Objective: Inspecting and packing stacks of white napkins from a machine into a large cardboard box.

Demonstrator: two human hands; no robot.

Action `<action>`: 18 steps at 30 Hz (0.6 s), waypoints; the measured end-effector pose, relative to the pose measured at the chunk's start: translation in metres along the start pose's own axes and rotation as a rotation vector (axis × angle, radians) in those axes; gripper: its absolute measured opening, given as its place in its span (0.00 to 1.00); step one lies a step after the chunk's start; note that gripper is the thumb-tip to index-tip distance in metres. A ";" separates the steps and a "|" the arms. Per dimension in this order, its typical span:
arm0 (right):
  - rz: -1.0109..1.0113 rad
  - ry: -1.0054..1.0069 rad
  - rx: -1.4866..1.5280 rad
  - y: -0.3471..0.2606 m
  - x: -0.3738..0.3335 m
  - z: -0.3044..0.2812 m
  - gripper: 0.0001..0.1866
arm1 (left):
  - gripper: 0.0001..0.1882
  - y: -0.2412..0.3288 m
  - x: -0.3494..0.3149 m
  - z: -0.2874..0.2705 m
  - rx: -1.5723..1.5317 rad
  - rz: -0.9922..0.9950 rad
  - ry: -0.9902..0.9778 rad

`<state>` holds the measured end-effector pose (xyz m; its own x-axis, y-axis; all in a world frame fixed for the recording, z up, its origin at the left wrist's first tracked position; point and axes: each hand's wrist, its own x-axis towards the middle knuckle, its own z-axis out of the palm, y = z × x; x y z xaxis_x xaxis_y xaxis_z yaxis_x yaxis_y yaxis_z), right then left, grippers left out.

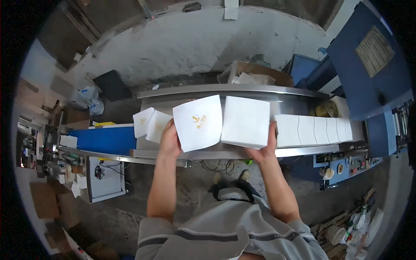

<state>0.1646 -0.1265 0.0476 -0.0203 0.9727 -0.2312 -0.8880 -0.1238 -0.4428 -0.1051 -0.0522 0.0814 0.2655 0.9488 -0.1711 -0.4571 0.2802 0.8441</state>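
You have both hands at work on white paper squares, side by side over the steel bench (307, 151). Your right hand (265, 149) has its grip round the near right corner of the plain stack (245, 121), the thumb up along that side. Just left of the plain stack, its edge at or almost against it, is the printed square (197, 123), slightly tilted, with a gold mark on its top. Your left hand (170, 141) has its grip clasped on that square's left edge; you cannot tell from above how thick the square is.

Right of the plain stack, past your hand, a white row (313, 130) runs along the bench, split by thin lines. Well left of the plain stack lie two small squares (143, 121), overlapping, and beyond them a blue belt (104, 138). Behind the plain stack, past the bench's far rim, is a carton (275, 78). Far right of the plain stack is a blue machine (353, 93).
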 end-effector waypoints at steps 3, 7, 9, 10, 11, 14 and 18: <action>-0.045 -0.060 0.048 -0.024 -0.017 -0.010 0.45 | 0.20 0.007 0.016 0.004 -0.093 0.054 0.010; -0.189 -0.087 0.062 -0.061 -0.049 -0.021 0.47 | 0.20 0.012 0.073 0.020 -0.107 -0.023 0.088; -0.239 -0.108 0.079 -0.078 -0.065 -0.033 0.46 | 0.20 0.007 0.121 0.043 -0.108 -0.041 0.039; -0.268 -0.171 0.107 -0.084 -0.072 -0.035 0.46 | 0.20 0.004 0.146 0.059 -0.096 -0.019 -0.026; -0.298 -0.231 0.133 -0.091 -0.079 -0.037 0.46 | 0.20 -0.002 0.173 0.079 -0.087 0.000 -0.093; -0.350 -0.224 0.170 -0.101 -0.091 -0.049 0.45 | 0.21 -0.028 0.235 0.127 0.449 -0.074 -0.054; -0.443 0.293 -0.093 -0.112 -0.101 -0.059 0.42 | 0.28 -0.067 0.176 0.191 0.781 0.513 -0.012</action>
<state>0.2930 -0.2223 0.0698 0.4878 0.8418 -0.2313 -0.7380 0.2561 -0.6243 0.1340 0.0686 0.0918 0.1999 0.9266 0.3184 0.1777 -0.3539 0.9182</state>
